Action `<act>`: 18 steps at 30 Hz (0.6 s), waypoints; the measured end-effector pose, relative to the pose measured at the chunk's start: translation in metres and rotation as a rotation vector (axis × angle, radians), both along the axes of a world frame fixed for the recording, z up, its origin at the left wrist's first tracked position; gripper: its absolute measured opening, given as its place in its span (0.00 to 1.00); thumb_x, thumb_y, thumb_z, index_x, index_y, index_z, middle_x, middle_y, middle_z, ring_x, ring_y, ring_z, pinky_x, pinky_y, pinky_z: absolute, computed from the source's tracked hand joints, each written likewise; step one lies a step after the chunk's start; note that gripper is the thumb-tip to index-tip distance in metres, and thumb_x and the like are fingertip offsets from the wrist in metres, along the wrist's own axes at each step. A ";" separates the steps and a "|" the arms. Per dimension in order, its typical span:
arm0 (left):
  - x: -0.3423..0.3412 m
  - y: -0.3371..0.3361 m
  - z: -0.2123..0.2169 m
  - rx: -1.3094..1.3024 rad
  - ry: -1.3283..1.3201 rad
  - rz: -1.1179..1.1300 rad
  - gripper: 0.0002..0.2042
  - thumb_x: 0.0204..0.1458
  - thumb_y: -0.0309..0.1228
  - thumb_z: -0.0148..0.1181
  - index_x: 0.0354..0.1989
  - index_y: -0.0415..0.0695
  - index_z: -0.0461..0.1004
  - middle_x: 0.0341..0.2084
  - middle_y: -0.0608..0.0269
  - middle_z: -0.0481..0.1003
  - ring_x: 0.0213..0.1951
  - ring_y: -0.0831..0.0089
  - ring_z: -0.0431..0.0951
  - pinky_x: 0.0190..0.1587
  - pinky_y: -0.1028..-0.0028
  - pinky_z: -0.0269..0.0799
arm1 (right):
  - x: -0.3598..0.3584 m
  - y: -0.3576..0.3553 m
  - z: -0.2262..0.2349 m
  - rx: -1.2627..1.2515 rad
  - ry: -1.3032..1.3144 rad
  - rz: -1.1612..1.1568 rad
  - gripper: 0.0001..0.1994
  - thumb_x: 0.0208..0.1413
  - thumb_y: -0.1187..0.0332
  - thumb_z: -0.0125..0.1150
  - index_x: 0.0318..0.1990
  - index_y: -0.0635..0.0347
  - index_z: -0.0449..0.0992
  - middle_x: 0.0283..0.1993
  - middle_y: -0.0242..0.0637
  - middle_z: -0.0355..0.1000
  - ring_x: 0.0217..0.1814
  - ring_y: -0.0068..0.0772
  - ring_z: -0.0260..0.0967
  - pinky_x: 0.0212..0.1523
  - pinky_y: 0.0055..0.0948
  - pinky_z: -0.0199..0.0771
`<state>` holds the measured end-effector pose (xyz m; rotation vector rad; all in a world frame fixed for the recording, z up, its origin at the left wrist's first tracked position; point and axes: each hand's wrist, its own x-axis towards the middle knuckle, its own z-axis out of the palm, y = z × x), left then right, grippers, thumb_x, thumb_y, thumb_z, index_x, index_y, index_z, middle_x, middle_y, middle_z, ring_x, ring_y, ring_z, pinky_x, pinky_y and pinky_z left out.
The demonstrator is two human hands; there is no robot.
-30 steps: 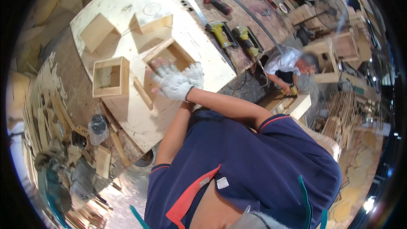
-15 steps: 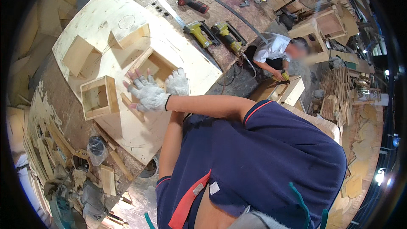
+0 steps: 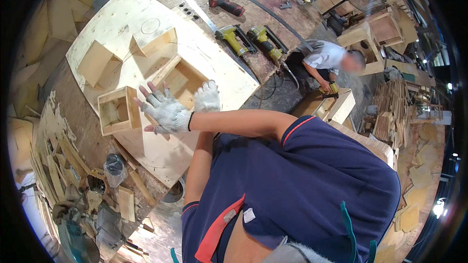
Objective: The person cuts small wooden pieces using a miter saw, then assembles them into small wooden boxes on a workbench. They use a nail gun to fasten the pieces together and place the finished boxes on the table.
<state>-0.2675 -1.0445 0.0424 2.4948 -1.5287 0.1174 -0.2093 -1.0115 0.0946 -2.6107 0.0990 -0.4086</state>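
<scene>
My forearms cross, so my gloved right hand lies to the left of my gloved left hand. The right hand is open, its fingers spread above a pale plywood panel, beside an open wooden box. A short wood strip mostly disappears beneath that hand. At the box's near right wall, the left hand has its fingers bent over the edge and appears to hold it; the fingertips are hidden. A smaller open wooden box sits just left of the right hand. Farther off on the panel stand two angled wooden pieces.
Beyond the panel lie a red-and-black cordless driver, two yellow nail guns and metal strips. At right a crouching co-worker holds another nail gun at a wooden box. Wood scraps and a plastic-bagged item lie lower left.
My right hand has moved a little left, away from the open box, with its fingers spread wider. It now covers more of the wood strip. The left hand stays at the box wall.
</scene>
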 end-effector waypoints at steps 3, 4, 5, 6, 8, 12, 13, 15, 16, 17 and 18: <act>-0.002 -0.002 -0.007 0.027 0.031 0.032 0.12 0.64 0.45 0.62 0.45 0.53 0.73 0.39 0.64 0.76 0.42 0.68 0.80 0.41 0.62 0.76 | 0.002 -0.001 0.005 0.033 -0.035 0.043 0.53 0.60 0.29 0.56 0.83 0.53 0.49 0.87 0.58 0.37 0.90 0.67 0.27 0.81 0.77 0.25; -0.006 -0.007 -0.016 0.045 0.044 0.026 0.12 0.63 0.45 0.62 0.45 0.53 0.73 0.38 0.64 0.76 0.41 0.68 0.80 0.40 0.62 0.76 | -0.006 -0.016 -0.035 0.096 -0.021 0.060 0.53 0.60 0.29 0.56 0.83 0.53 0.50 0.87 0.58 0.37 0.90 0.66 0.27 0.81 0.77 0.25; -0.010 -0.008 -0.030 -0.036 -0.056 0.024 0.13 0.61 0.46 0.64 0.46 0.54 0.73 0.37 0.65 0.75 0.38 0.69 0.78 0.38 0.63 0.74 | -0.007 -0.017 -0.054 0.167 -0.015 0.120 0.53 0.60 0.29 0.56 0.83 0.53 0.50 0.88 0.58 0.37 0.90 0.65 0.27 0.81 0.77 0.25; -0.015 -0.004 -0.030 -0.124 -0.080 0.032 0.09 0.65 0.44 0.58 0.42 0.53 0.73 0.34 0.63 0.75 0.34 0.64 0.76 0.37 0.59 0.71 | -0.009 -0.009 -0.054 0.035 0.011 0.076 0.53 0.60 0.30 0.57 0.83 0.53 0.51 0.88 0.57 0.37 0.90 0.64 0.27 0.81 0.77 0.25; -0.010 0.004 -0.026 -0.122 -0.050 0.046 0.09 0.64 0.43 0.58 0.42 0.52 0.74 0.35 0.63 0.75 0.34 0.64 0.77 0.37 0.59 0.71 | -0.003 -0.012 -0.042 -0.133 0.088 0.090 0.51 0.61 0.32 0.59 0.83 0.52 0.51 0.88 0.55 0.36 0.91 0.63 0.27 0.82 0.74 0.25; -0.011 0.013 -0.025 -0.097 0.055 0.081 0.09 0.63 0.42 0.58 0.43 0.52 0.75 0.35 0.63 0.77 0.34 0.64 0.78 0.38 0.59 0.71 | -0.002 -0.004 -0.032 -0.072 0.088 0.018 0.47 0.65 0.39 0.60 0.83 0.54 0.51 0.87 0.57 0.39 0.91 0.60 0.29 0.83 0.71 0.27; -0.012 0.011 -0.026 -0.105 0.080 0.082 0.09 0.63 0.41 0.58 0.43 0.52 0.76 0.35 0.63 0.77 0.34 0.64 0.78 0.38 0.59 0.71 | -0.003 -0.010 -0.037 0.032 0.033 0.006 0.46 0.66 0.41 0.59 0.83 0.58 0.52 0.86 0.59 0.42 0.90 0.59 0.32 0.83 0.71 0.29; -0.016 0.007 -0.031 -0.122 0.114 0.059 0.09 0.62 0.41 0.59 0.43 0.52 0.77 0.35 0.63 0.78 0.34 0.64 0.78 0.38 0.60 0.72 | -0.010 -0.026 -0.043 0.117 -0.038 -0.049 0.42 0.69 0.47 0.57 0.82 0.63 0.52 0.85 0.62 0.44 0.90 0.59 0.34 0.85 0.60 0.33; -0.015 0.004 -0.032 -0.127 0.133 0.056 0.08 0.62 0.40 0.59 0.43 0.51 0.77 0.36 0.63 0.78 0.34 0.64 0.79 0.38 0.60 0.72 | -0.015 -0.036 -0.037 0.144 -0.099 -0.037 0.40 0.71 0.50 0.56 0.81 0.65 0.52 0.85 0.61 0.44 0.90 0.60 0.35 0.86 0.55 0.34; -0.013 0.006 -0.037 -0.128 0.146 0.070 0.09 0.62 0.40 0.59 0.43 0.51 0.78 0.36 0.63 0.79 0.34 0.64 0.79 0.38 0.60 0.72 | -0.023 -0.040 -0.021 0.178 -0.154 -0.025 0.38 0.73 0.53 0.55 0.81 0.67 0.52 0.85 0.61 0.45 0.90 0.60 0.35 0.86 0.51 0.34; -0.009 0.005 -0.041 -0.130 0.155 0.089 0.09 0.62 0.40 0.59 0.43 0.51 0.78 0.36 0.63 0.79 0.34 0.64 0.79 0.39 0.60 0.72 | -0.030 -0.040 0.002 0.207 -0.132 -0.039 0.36 0.74 0.55 0.54 0.81 0.67 0.53 0.85 0.61 0.45 0.89 0.60 0.38 0.86 0.49 0.38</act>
